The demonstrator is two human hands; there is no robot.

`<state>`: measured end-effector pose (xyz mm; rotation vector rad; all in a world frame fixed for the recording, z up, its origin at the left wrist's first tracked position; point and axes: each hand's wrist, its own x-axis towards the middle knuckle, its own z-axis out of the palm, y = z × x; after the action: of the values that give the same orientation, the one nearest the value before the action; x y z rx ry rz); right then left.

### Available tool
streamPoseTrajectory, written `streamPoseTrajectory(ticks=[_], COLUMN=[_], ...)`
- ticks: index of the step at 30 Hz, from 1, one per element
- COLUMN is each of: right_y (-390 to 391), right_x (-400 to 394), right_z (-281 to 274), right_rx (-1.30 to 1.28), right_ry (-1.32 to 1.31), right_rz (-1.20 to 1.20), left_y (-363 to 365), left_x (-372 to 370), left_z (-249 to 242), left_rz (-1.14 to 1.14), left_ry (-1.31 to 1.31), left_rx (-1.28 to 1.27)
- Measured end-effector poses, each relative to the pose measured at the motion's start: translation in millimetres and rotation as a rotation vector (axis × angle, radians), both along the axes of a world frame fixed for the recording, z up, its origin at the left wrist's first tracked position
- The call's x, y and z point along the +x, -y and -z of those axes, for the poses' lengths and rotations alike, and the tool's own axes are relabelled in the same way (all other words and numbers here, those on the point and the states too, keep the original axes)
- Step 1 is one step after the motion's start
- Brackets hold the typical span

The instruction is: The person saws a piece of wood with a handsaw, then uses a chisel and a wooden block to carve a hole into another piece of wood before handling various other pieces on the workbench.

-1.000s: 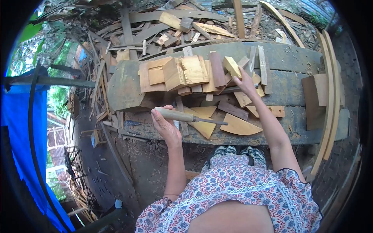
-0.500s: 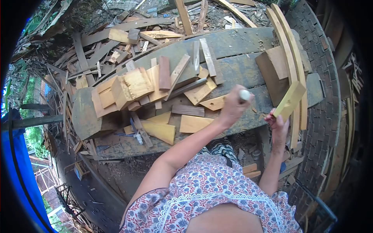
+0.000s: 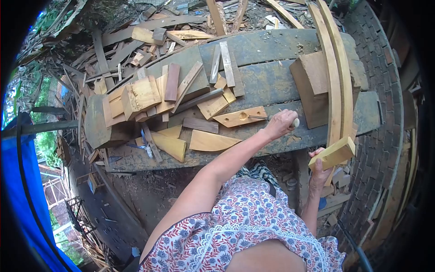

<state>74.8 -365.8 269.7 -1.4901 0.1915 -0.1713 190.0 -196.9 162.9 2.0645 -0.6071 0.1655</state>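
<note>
My left hand [image 3: 281, 124] is closed around the handle of a metal-shafted tool [image 3: 259, 117]. The handle's pale round end shows at the right side of the fist. The thin shaft points left, its tip at a round hollow in a flat wooden piece [image 3: 231, 117] on the bench. My right hand [image 3: 320, 171] grips a yellowish wooden block [image 3: 334, 154] by its left end, off the bench's front edge. The block is tilted, with its right end higher. A shallow hollow or mark shows on its side.
Two long curved boards [image 3: 333, 81] lean over a large brown block [image 3: 310, 90] at the bench's right. Wooden offcuts and blocks [image 3: 141, 97] crowd the left of the worn bench [image 3: 276, 81]. A brick surface [image 3: 376, 104] lies at right, scrap wood behind.
My left hand has turned and come down, and the tool's shaft now shows, reaching the hollowed piece. The block in my right hand has moved lower and tilted flatter. The view has shifted.
</note>
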Motion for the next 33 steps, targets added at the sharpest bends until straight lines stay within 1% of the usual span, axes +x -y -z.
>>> streamPoseTrajectory(ticks=[3, 5, 6, 8, 12, 16, 18, 26, 28, 30, 31, 32, 33], right_y=[-3.1, -4.7, -6.6, -12.6, -19.8, -33.1, -39.1, -63.0, -70.1, -75.3, -78.9, -82.4, -85.7], right_x=[10.5, 14.8, 15.5, 19.4, 19.4, 24.5, 27.8, 49.8, 54.4, 58.7, 59.2, 58.8, 58.9], right_z=[-10.0, -12.0, -12.6, -13.8, -14.6, -20.9, -25.6, -26.4, -18.5, 6.9, 25.4, 33.1, 37.8], right_rx=[-0.027, -0.069, -0.071, -0.055, -0.063, -0.109, -0.146, -0.179, -0.202, -0.187, -0.208, -0.213, -0.531], right_ry=[0.022, 0.044, 0.047, 0.061, 0.079, 0.117, 0.090, 0.188, 0.194, 0.167, 0.101, 0.107, -0.022], right_rz=[-0.014, -0.010, -0.018, 0.040, 0.014, -0.005, 0.040, -0.051, -0.076, -0.087, -0.101, -0.108, -0.189], left_y=[1.2, -1.2, -2.8, -6.8, -16.3, -29.3, -33.6, -39.6, -41.9, -42.2, -42.8, -42.8, -42.0], left_x=[0.3, -2.7, -4.7, -4.4, -4.3, -0.3, -2.3, -4.3, -5.7, -4.4, -3.2, -1.9, 0.0], left_z=[-2.3, -5.0, -6.0, -7.7, -13.6, -0.4, 5.4, -0.1, -0.1, 1.7, 5.2, 10.3, 14.9], left_rz=[-0.040, -0.124, -0.132, -0.178, -0.203, -0.302, -0.338, -0.421, -0.451, -0.506, -0.514, -0.518, -0.522], left_ry=[-0.012, 0.007, 0.009, 0.057, 0.096, 0.078, 0.086, 0.081, 0.074, 0.029, 0.034, -0.006, -0.045], left_rx=[0.019, 0.031, 0.029, -0.030, -0.043, -0.051, -0.052, -0.161, -0.170, -0.169, -0.173, -0.179, -0.186])
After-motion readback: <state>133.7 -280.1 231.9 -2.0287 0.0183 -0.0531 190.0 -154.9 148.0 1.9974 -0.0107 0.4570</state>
